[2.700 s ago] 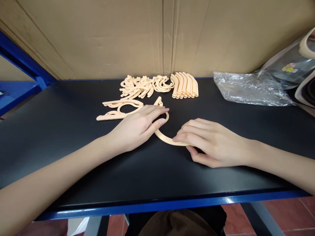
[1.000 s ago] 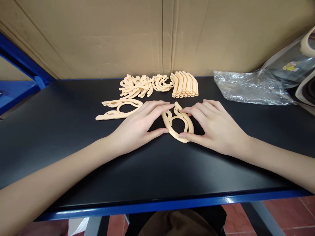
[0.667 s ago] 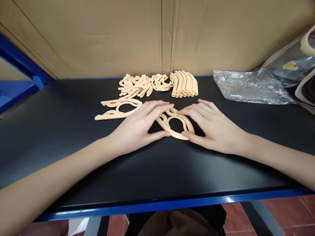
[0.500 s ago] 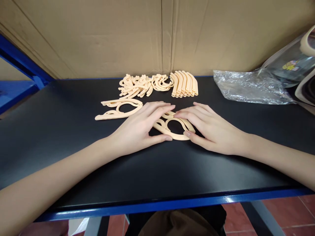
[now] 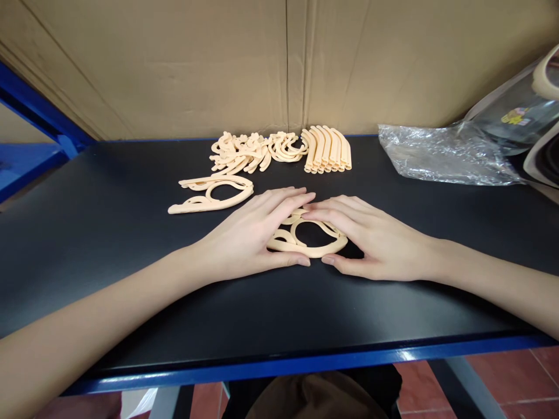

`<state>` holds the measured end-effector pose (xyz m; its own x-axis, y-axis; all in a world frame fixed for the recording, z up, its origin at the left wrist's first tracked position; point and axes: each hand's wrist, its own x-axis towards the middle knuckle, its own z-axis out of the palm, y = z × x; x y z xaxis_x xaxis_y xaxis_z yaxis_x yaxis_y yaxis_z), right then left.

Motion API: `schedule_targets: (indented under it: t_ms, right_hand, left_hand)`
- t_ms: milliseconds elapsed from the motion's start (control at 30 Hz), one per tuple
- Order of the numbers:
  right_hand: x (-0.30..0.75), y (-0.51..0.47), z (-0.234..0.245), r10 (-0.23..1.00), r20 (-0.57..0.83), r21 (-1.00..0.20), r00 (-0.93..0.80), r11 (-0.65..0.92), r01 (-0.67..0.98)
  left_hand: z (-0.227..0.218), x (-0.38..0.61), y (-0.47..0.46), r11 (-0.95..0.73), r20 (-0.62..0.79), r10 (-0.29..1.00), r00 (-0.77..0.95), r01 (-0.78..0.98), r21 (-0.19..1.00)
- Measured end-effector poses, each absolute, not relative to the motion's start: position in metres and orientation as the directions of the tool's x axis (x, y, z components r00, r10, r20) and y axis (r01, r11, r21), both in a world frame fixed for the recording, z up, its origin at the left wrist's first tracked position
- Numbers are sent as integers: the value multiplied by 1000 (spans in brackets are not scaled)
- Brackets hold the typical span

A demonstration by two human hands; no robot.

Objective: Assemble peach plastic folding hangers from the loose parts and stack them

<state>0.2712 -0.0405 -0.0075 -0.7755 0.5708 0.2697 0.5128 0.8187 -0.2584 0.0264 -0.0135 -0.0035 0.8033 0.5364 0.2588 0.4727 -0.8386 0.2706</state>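
A cream plastic folding hanger (image 5: 312, 252) lies flat on the black tabletop, folded, with a round opening in its middle. Across its left part spreads my left hand (image 5: 251, 235), thumb along the near edge and fingers over the far side. My right hand (image 5: 371, 238) covers the right end from the other side, fingertips on the far part and thumb by the near edge. Both palms hide the ends of the hanger. Behind my left hand rests a second folded hanger (image 5: 222, 205), touched by neither hand.
At the back sit a heap of curved cream pieces (image 5: 242, 152), several hook pieces (image 5: 286, 148) and a neat stack of hanger arms (image 5: 327, 151). A crumpled clear plastic bag (image 5: 445, 157) lies back right. Cardboard (image 5: 174, 70) stands behind; a blue rail (image 5: 305, 364) edges the table.
The hanger under my hands has shifted slightly toward me, and its right end has closed together. My right thumb has slid off its top to the near edge.
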Motion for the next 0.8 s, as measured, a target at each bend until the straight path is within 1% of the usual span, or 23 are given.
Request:
schedule_targets:
  t_ms: [167,433,633,800]
  right_hand:
    - [271,-42,-7,561,274,-271,-781,824,497]
    - [271,-41,-8,516,309,-222,-799,856,467]
    - [271,-41,-8,530,296,-186,-794,848,497]
    - [270,-41,-7,528,307,-199,-792,849,489]
  left_hand:
    - [-4,26,-14,-837,223,531,818,464,290]
    - [-4,26,-13,-843,219,517,828,448,298]
    - [-4,25,-14,-843,213,517,829,451,292]
    - [-5,24,-14,-839,201,520,830,452,302]
